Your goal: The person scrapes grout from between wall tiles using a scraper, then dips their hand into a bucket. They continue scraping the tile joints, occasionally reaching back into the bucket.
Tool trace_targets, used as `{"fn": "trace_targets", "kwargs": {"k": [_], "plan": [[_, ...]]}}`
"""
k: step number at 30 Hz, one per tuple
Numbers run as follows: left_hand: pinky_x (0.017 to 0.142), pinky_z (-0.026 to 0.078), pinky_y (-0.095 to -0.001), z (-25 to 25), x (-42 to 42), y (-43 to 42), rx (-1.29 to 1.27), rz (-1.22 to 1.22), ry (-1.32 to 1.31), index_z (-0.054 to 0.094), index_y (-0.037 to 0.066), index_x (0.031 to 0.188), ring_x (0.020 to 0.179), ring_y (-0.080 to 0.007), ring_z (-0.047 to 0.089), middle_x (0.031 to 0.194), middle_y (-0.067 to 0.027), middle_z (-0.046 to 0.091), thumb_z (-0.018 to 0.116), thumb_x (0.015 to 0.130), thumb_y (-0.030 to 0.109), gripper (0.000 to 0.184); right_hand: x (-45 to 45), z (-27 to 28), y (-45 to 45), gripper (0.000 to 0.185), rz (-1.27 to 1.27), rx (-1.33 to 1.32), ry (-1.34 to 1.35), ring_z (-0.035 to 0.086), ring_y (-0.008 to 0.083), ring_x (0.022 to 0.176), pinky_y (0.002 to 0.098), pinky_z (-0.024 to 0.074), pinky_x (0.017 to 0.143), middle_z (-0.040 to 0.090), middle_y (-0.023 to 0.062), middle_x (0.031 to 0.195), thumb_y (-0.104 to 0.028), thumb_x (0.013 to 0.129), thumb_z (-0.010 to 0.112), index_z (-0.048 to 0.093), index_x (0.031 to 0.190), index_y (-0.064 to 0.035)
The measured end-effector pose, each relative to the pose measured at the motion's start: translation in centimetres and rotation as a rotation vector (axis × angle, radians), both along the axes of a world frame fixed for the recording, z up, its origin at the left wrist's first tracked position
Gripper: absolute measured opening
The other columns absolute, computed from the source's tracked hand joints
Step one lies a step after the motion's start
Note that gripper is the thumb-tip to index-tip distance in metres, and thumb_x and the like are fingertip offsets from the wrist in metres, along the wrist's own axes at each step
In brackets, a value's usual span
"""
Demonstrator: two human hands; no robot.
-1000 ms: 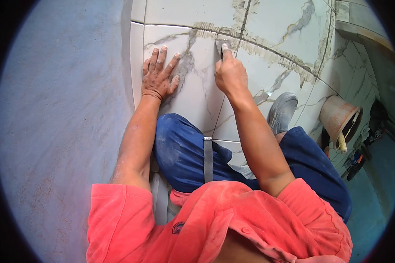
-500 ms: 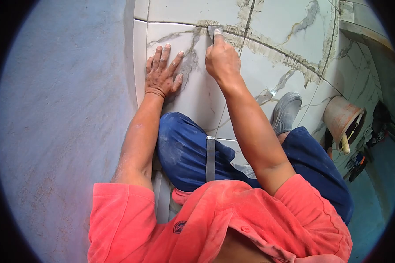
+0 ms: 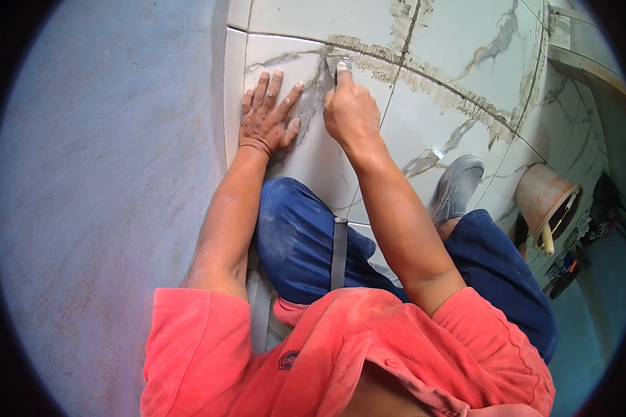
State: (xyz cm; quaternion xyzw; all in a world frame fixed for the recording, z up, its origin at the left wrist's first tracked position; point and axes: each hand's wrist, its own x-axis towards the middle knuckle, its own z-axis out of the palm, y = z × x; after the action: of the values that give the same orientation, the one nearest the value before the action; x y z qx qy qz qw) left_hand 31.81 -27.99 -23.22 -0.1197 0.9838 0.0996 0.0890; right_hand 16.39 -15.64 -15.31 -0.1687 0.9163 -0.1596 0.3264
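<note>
My right hand (image 3: 352, 111) is closed around a small putty knife (image 3: 332, 68), its index finger stretched along the tool. The blade lies at the white marble-patterned tile (image 3: 327, 163), just on the near side of a joint (image 3: 431, 78) smeared with grey-beige grout. The knife's handle is mostly hidden by the fingers. To the left, my left hand (image 3: 266, 125) rests flat on the same tile, fingers spread, holding nothing. Whitish dust coats the fingertips of both hands.
A bluish wall (image 3: 104, 174) rises along the left. On the right lies a tilted, stained bucket (image 3: 541, 198) with a yellowish grip on its handle. Beyond it are dark tools (image 3: 565, 276). My grey shoe (image 3: 459, 182) stands on the tiles, and a ledge (image 3: 588, 69) juts in at upper right.
My right hand has drawn the putty knife back a little from the grout joint, towards my body. My left hand stays flat on the tile. The whole view has shifted slightly.
</note>
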Motion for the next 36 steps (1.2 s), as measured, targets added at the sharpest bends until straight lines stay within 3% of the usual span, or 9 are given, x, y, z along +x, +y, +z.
{"fn": "trace_targets", "kwargs": {"k": [11,13,18,21,28,36], "plan": [[0.119,0.015,-0.0489,-0.4,0.0,0.0,0.021,-0.008,0.061,0.03,0.041,0.156,0.153,-0.0295,0.015,0.166,-0.0087,0.018,0.059,0.081,0.047,0.081,0.2,-0.2,-1.9,0.059,0.01,-0.011,-0.045,0.068,0.0446,0.098,0.0521,0.0535,0.088,0.067,0.0304,0.106,-0.014,0.094,0.049,0.038,0.149,0.0032],[0.12,0.014,-0.049,-0.4,0.0,-0.1,0.027,-0.004,0.042,0.03,0.041,0.156,0.153,-0.029,0.014,0.166,-0.0081,0.017,0.061,0.081,0.048,0.081,-0.7,-1.3,-2.8,0.056,-0.042,-0.082,0.032,0.067,0.0464,0.094,0.054,0.0528,0.086,0.069,0.0282,0.1,-0.021,0.093,0.051,0.045,0.144,0.0008],[0.12,0.014,-0.0489,-0.3,0.1,0.0,-0.003,-0.005,0.041,0.03,0.041,0.156,0.153,-0.0288,0.015,0.166,-0.0082,0.018,0.06,0.081,0.05,0.081,1.3,-0.9,-2.6,0.054,0.013,-0.024,0.014,0.067,0.0467,0.094,0.0547,0.0527,0.085,0.069,0.0282,0.099,-0.02,0.094,0.05,0.045,0.144,0.0007],[0.12,0.014,-0.0489,-0.8,0.1,-0.1,0.006,-0.008,0.041,0.031,0.04,0.155,0.153,-0.0287,0.015,0.166,-0.0079,0.018,0.059,0.082,0.05,0.079,0.6,-0.8,-3.3,0.061,0.056,-0.055,-0.014,0.068,0.0451,0.099,0.0514,0.054,0.088,0.066,0.0294,0.107,-0.014,0.095,0.052,0.034,0.151,0.0033],[0.119,0.014,-0.0491,-0.8,0.1,-0.2,0.026,0.0,0.084,0.035,0.038,0.154,0.153,-0.029,0.015,0.166,-0.0075,0.02,0.057,0.084,0.05,0.074,1.6,-0.8,-3.2,0.059,0.043,-0.071,-0.042,0.068,0.0455,0.099,0.0518,0.0546,0.086,0.066,0.0296,0.108,-0.015,0.094,0.053,0.038,0.148,0.0035],[0.119,0.015,-0.0491,-1.1,0.2,-0.2,0.022,0.006,0.099,0.037,0.038,0.153,0.153,-0.0291,0.016,0.166,-0.0071,0.021,0.059,0.083,0.049,0.074,2.0,-1.3,-3.2,0.054,0.02,-0.125,0.019,0.067,0.0474,0.091,0.0552,0.0534,0.081,0.068,0.0297,0.097,-0.019,0.094,0.05,0.045,0.143,0.0017]]}}
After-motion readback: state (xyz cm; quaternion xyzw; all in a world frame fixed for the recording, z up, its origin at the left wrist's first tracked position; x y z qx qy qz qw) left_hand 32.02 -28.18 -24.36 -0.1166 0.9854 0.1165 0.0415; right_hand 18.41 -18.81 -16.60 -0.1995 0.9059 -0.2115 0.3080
